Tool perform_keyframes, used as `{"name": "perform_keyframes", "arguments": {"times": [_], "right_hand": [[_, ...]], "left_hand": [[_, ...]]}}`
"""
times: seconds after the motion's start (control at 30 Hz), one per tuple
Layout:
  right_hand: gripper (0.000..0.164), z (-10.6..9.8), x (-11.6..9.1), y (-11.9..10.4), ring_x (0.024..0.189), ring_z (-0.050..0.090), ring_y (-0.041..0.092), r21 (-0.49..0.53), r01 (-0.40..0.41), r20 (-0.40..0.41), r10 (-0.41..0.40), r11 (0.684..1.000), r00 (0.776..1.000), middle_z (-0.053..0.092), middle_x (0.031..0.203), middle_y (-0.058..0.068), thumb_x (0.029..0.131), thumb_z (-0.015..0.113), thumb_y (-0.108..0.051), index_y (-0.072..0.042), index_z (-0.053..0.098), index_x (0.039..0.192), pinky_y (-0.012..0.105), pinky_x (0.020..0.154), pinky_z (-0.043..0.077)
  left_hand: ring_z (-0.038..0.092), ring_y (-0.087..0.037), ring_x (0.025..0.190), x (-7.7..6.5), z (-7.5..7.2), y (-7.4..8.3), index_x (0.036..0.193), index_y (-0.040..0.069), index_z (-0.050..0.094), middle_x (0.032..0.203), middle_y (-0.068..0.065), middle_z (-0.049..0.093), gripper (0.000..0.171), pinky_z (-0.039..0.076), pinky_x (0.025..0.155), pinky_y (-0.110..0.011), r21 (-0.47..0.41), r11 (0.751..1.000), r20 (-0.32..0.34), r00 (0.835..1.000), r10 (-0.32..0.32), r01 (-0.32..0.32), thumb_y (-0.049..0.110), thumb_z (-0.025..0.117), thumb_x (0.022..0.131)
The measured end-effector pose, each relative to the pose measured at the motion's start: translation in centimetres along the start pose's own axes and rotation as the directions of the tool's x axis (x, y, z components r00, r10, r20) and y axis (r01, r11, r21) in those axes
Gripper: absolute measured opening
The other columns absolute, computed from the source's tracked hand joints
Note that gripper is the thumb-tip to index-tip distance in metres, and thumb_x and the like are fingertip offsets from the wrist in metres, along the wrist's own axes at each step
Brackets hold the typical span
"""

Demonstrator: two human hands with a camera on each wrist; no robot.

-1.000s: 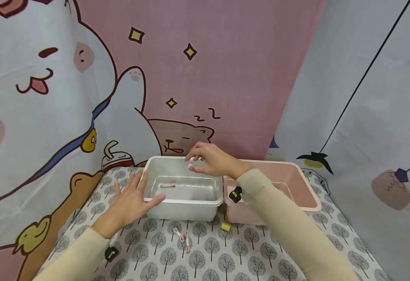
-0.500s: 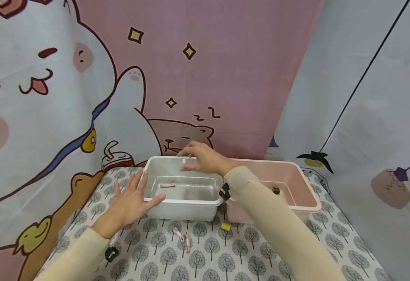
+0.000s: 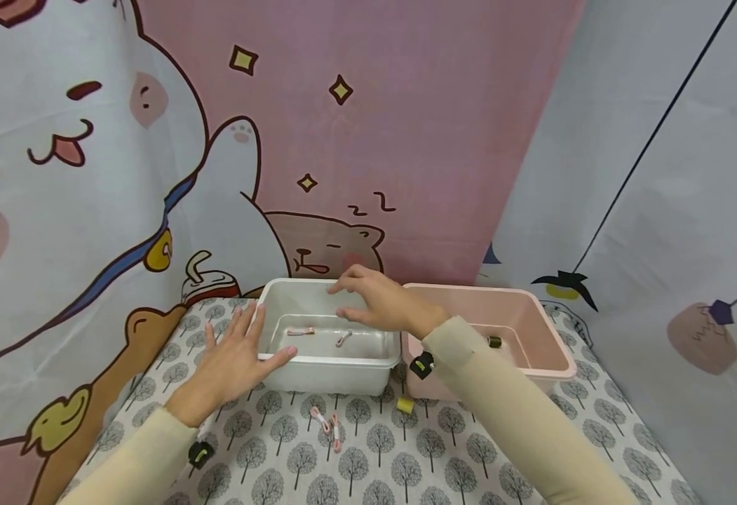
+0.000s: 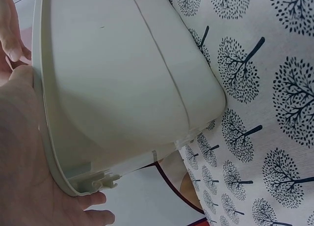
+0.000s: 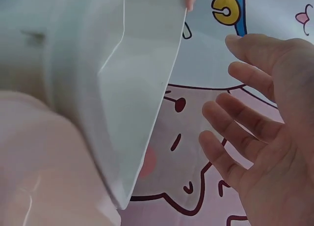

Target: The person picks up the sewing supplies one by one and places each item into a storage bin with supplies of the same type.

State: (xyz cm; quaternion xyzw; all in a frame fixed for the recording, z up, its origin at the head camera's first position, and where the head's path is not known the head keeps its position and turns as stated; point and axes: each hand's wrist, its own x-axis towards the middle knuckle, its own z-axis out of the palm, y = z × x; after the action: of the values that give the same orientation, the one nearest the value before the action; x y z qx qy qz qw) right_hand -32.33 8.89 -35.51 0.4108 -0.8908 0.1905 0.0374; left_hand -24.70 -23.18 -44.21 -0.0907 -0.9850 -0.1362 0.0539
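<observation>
My left hand (image 3: pixel 232 361) rests against the near left corner of the white bin (image 3: pixel 330 362), fingers spread along its rim; the left wrist view shows the palm at the rim. Above the right part of that bin is my right hand (image 3: pixel 381 301), fingers apart and holding nothing, as the right wrist view (image 5: pixel 260 118) also shows. Inside the bin lie two small bundles of pinkish-white cord, one bundle (image 3: pixel 301 331) toward the left and another bundle (image 3: pixel 343 339) near the middle. Two similar bundles, a left one (image 3: pixel 320 419) and a right one (image 3: pixel 336 433), lie on the tablecloth in front.
A pink bin (image 3: pixel 554 374) stands right beside the white one, with a dark green spool-like piece (image 3: pixel 494 341) inside. On the tree-print tablecloth (image 3: pixel 381 477) sits a small yellow piece (image 3: pixel 404 405), in front of the bins. A cartoon-printed curtain (image 3: pixel 437 140) hangs close behind.
My right hand moved left over the white bin, let go of a small cord bundle, and drew back slightly right. That bundle now lies on the bin floor. My left hand stayed put.
</observation>
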Motion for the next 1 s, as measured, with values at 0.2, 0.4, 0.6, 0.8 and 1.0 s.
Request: {"name": "perform_keyframes", "arguments": {"times": [0.2,0.4,0.6,0.8,1.0], "right_hand": [[0.040,0.6,-1.6,-0.6,0.142,0.073,0.030,-0.007,0.080,-0.037,-0.080,0.997,0.996,0.072,0.150,0.011,0.113,0.081,-0.025,-0.015,0.077,0.151,0.050,0.123,0.062],[0.035,1.5,-3.2,-1.1,0.138,0.074,0.026,-0.027,0.163,-0.082,-0.165,0.986,0.983,0.075,0.144,0.008,0.110,0.084,-0.022,-0.014,0.080,0.143,0.045,0.122,0.062],[0.034,2.7,-4.9,-2.0,0.137,0.074,0.023,-0.015,0.204,-0.084,-0.205,0.979,0.975,0.075,0.145,0.006,0.111,0.083,-0.024,-0.014,0.080,0.143,0.042,0.122,0.063],[0.034,3.9,-6.4,-2.7,0.139,0.073,0.021,-0.020,0.237,-0.085,-0.238,0.971,0.968,0.073,0.147,0.004,0.112,0.082,-0.028,-0.016,0.080,0.144,0.039,0.121,0.063],[0.032,5.3,-7.7,-3.0,0.138,0.073,0.021,-0.052,0.312,-0.128,-0.317,0.948,0.940,0.074,0.147,0.006,0.110,0.083,-0.024,-0.018,0.081,0.142,0.037,0.120,0.063]], "left_hand": [[0.012,-0.056,0.181,-0.1,0.0,-0.1,0.186,0.001,0.016,0.196,-0.025,0.010,0.122,-0.003,0.134,-0.094,0.000,1.000,0.005,1.000,-0.007,0.007,0.091,0.047,0.108],[0.012,-0.056,0.181,0.0,-0.1,-0.1,0.186,0.002,0.017,0.196,-0.026,0.010,0.122,-0.002,0.134,-0.095,0.003,1.000,0.001,1.000,-0.006,0.006,0.091,0.047,0.108],[0.013,-0.056,0.181,0.0,-0.1,0.0,0.186,0.002,0.017,0.195,-0.026,0.011,0.122,-0.001,0.134,-0.095,0.005,1.000,0.003,1.000,-0.003,0.003,0.091,0.046,0.108],[0.014,-0.056,0.181,0.0,0.0,-0.1,0.186,0.002,0.017,0.196,-0.026,0.012,0.122,-0.001,0.134,-0.095,0.005,1.000,-0.001,1.000,0.000,0.000,0.090,0.047,0.108],[0.013,-0.056,0.181,0.1,0.1,-0.1,0.186,0.001,0.018,0.196,-0.026,0.011,0.122,-0.002,0.134,-0.095,0.000,1.000,-0.002,1.000,0.002,-0.002,0.090,0.048,0.108]]}}
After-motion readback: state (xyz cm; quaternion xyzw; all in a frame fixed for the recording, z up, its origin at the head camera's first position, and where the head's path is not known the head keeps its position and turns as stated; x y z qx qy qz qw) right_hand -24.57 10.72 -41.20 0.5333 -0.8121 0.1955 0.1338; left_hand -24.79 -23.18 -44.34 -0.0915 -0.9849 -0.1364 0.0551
